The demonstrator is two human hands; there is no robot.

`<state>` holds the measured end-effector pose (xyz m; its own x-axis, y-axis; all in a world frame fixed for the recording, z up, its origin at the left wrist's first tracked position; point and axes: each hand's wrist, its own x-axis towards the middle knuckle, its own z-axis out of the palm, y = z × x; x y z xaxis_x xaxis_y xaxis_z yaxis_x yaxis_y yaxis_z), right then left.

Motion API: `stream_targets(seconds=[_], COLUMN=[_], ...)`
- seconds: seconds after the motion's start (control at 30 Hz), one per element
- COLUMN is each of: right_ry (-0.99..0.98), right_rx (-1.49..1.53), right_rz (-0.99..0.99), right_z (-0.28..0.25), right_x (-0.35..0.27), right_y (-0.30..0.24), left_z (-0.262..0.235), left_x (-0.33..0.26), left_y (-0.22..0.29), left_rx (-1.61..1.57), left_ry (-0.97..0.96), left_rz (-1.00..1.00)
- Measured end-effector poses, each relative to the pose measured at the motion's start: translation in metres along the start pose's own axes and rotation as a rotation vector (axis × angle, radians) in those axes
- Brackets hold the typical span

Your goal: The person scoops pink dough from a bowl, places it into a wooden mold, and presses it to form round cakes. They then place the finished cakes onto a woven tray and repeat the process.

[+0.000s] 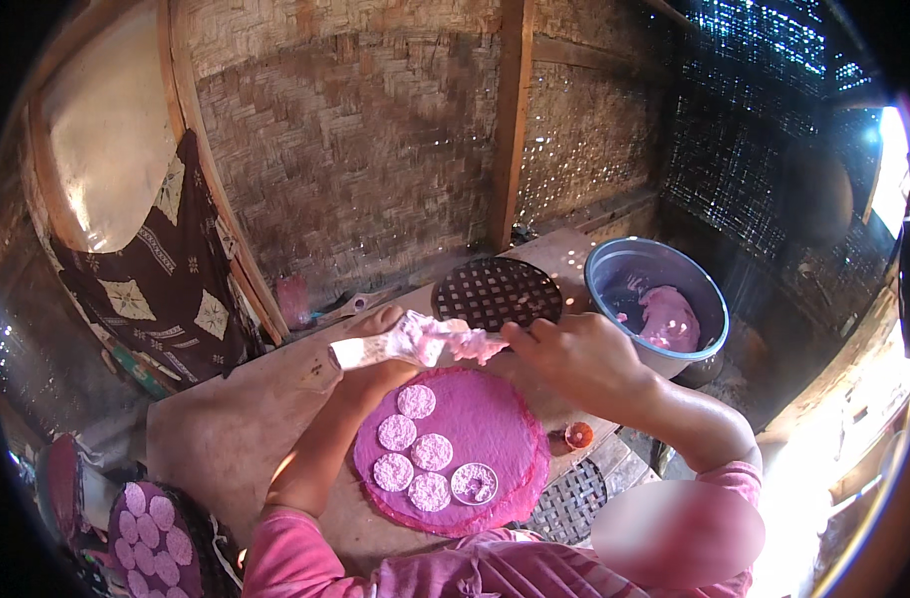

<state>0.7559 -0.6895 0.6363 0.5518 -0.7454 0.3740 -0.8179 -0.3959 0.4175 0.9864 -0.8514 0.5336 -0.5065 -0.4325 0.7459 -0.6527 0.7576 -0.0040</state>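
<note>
My left hand [383, 321] is closed around a pale, flat wooden paddle [363, 352] raised above the work surface. Sticky pink dough [460, 341] clings to the paddle and stretches toward my right hand [574, 361]. The right fingers are closed at the dough's far end; what they grip is hidden. Below both hands lies a round pink cloth [505, 424] with a ruffled edge. Several flat pink grainy discs [432, 451] rest on its left half. Near its front right, a ring mould [475, 484] is partly filled with pink dough, with a gap in the middle.
A blue-grey tub [714, 299] with more pink dough stands back right. Behind the cloth sits a dark round woven tray [495, 291]. A small orange-red cup [578, 435] is right of the cloth. More discs lie on another round cloth [146, 490] at lower left. Woven walls [345, 130] enclose the table.
</note>
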Motion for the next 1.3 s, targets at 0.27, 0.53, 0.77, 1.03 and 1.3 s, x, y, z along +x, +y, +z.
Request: stream_targets(seconds=[0.27, 0.53, 0.77, 1.03, 1.3], right_ry=[-0.027, 0.269, 0.436, 0.032, 0.064], right_rx=[0.062, 0.679, 0.919, 1.268, 1.392], right_rz=[-0.034, 0.534, 0.557, 0.828, 0.729], right_z=[0.031, 0.03, 0.111, 0.098, 0.096], right_x=[0.007, -0.002, 0.016, -0.019, -0.027], right_y=[-0.028, -0.013, -0.078, -0.036, -0.06], left_z=[0.007, 0.016, 0.04, 0.044, 0.069], left_x=[-0.014, 0.012, 0.038, 0.035, 0.046], left_y=[0.013, -0.018, 0.013, 0.007, 0.007], left_rx=[-0.036, 0.13, 0.027, -0.02, 0.023], left_ry=[-0.11, -0.042, 0.106, 0.253, 0.136], left_rz=[0.007, -0.131, -0.133, -0.093, -0.226])
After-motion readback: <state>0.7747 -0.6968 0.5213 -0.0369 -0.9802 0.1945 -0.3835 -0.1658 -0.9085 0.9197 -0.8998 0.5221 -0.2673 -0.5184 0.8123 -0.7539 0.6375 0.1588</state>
